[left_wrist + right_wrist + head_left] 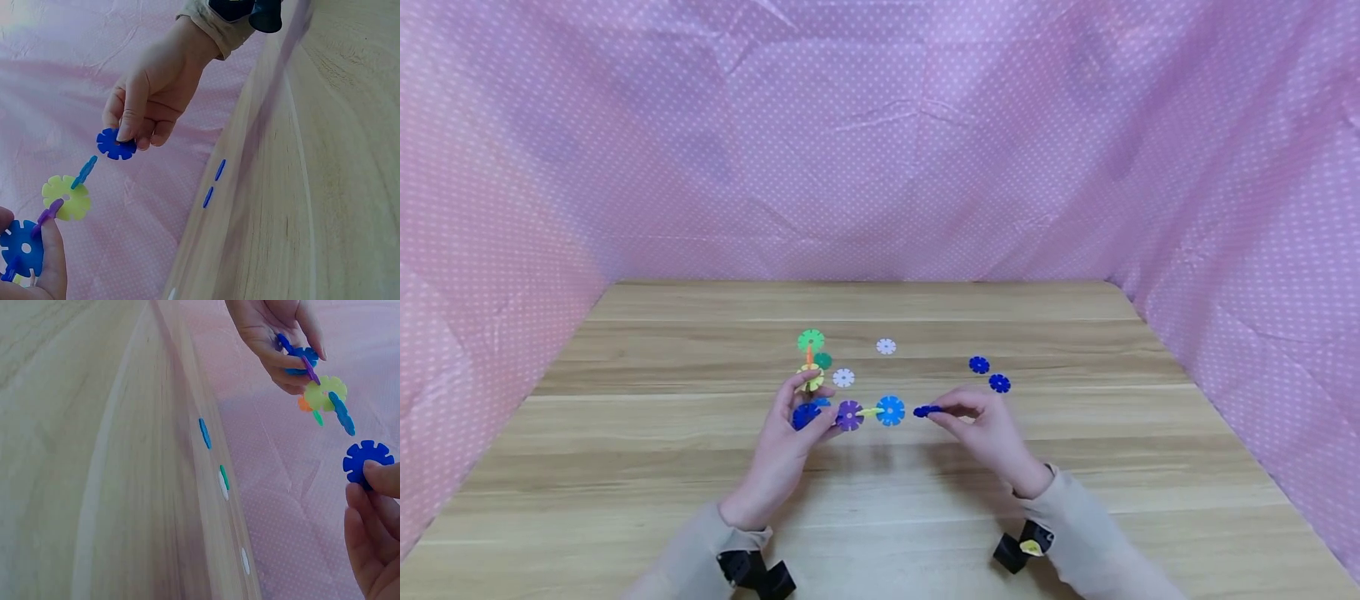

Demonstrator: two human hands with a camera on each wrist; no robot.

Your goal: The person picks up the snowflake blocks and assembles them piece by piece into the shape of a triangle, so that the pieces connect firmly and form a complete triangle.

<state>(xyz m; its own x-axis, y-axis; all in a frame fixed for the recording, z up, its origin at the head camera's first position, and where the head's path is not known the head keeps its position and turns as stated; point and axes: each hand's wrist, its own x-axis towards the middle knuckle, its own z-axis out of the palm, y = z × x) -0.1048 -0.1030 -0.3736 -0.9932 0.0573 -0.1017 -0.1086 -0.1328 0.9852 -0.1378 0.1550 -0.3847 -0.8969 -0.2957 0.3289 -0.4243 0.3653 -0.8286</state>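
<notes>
My left hand (pixel 782 442) grips a chain of slotted plastic discs, its fingers around the dark blue disc (pixel 805 415). To the right the chain runs through a purple disc (pixel 850 415) and an edge-on yellow disc (pixel 870 412) to a light blue disc (pixel 891 410) at its end. Its other arm goes away through a second yellow disc (pixel 814 381) and an orange disc (pixel 809 356) to a green disc (pixel 810 340). Between thumb and fingers, my right hand (pixel 992 429) pinches a loose dark blue disc (pixel 357 455), a small gap from the light blue end.
Two white discs (pixel 886 346) lie on the wooden table (pixel 700 467) beyond the hands. A dark green disc (pixel 823 361) and a blue disc (pixel 205 433) lie near the chain. Two dark blue discs (pixel 999 383) lie farther right. Pink dotted cloth (pixel 880 167) hangs around the table.
</notes>
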